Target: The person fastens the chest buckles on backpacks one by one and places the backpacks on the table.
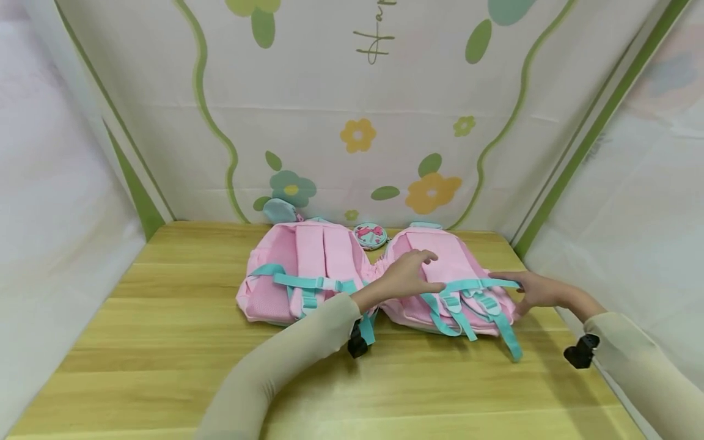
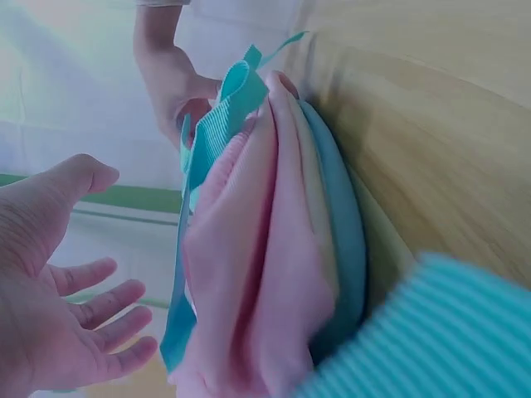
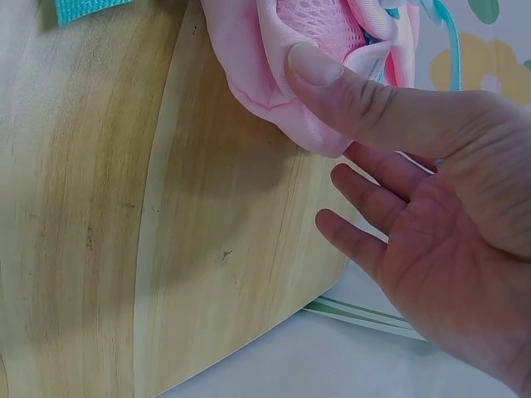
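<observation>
Two pink backpacks lie side by side on the wooden table, straps upward: a left backpack (image 1: 280,256) and a right backpack (image 1: 440,250). Teal webbing straps (image 1: 489,305) with buckles trail from the right one's lower edge. My left hand (image 1: 404,275) hovers over its left part, fingers spread and holding nothing; in the left wrist view that hand (image 2: 58,282) is beside the bag's pink side (image 2: 249,274). My right hand (image 1: 536,289) is at its right edge, near a teal strap. In the right wrist view, the thumb of the right hand (image 3: 448,224) overlaps the pink fabric (image 3: 274,99), other fingers loosely extended.
A round teal pouch with a pink bow (image 1: 370,236) sits between the bags at the back. A pale blue pouch (image 1: 279,211) is behind the left bag. Flowered cloth (image 1: 330,91) hangs behind the table (image 1: 165,342), and white cloth flanks it.
</observation>
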{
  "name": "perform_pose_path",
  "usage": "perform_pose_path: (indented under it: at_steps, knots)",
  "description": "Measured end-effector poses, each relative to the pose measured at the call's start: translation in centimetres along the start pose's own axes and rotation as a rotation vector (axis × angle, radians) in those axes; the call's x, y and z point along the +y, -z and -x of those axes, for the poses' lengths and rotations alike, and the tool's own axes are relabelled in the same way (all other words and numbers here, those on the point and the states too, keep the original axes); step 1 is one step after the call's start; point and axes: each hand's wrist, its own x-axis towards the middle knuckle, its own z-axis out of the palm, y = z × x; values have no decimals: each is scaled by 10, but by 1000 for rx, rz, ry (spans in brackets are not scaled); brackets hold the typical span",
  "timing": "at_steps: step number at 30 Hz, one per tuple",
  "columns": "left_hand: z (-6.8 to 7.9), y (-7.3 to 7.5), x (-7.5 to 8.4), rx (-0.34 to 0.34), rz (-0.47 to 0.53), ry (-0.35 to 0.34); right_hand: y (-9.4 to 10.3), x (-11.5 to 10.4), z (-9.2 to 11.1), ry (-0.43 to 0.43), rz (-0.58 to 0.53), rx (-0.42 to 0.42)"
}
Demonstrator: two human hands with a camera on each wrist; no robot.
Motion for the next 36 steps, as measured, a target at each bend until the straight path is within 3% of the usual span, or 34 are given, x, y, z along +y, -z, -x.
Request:
perform_pose_path:
  at_steps: [5,17,30,36]
  knots:
    - [-20,-12,11,-18,48,-18,0,1,-2,11,-1,-2]
    - [-51,-45,28,-47,-33,-33,-4,3,1,10,-20,7]
    - [-61,-62,30,-50,-146,-78,-3,3,1,-20,-33,2]
    - [-67,-72,30,-40,-255,-78,-3,3,1,-23,-49,3]
